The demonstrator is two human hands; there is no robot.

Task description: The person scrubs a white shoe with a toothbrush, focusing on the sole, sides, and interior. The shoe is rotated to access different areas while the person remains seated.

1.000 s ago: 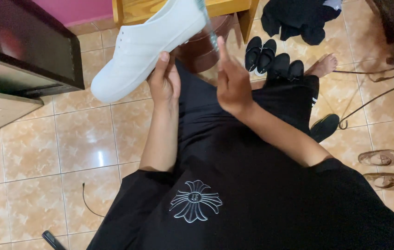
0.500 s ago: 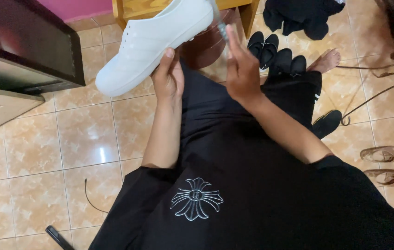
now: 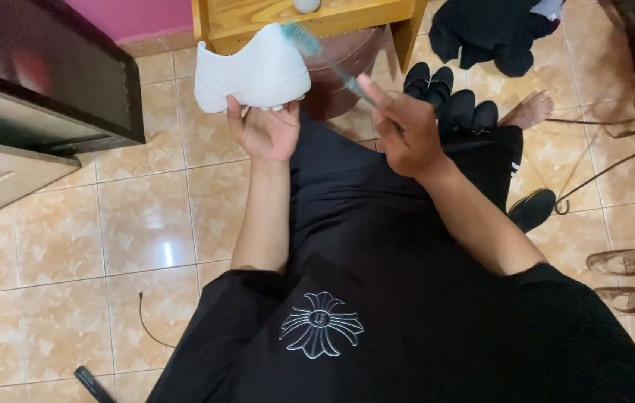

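Overhead, left hand [image 3: 266, 133] cups the white shoe [image 3: 252, 75] from below, fingers curled under it; right hand [image 3: 405, 134] pinches a blurred brush [image 3: 325, 58] against it.

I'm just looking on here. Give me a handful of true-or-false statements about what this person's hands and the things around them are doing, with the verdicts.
1. The left hand holds a white shoe. True.
2. The right hand holds a toothbrush with its brush end at the shoe. True.
3. The shoe rests on the floor. False: it is held up in the air.
4. Black shoes lie on the tiled floor. True.
5. The person wears a white top. False: it is black.
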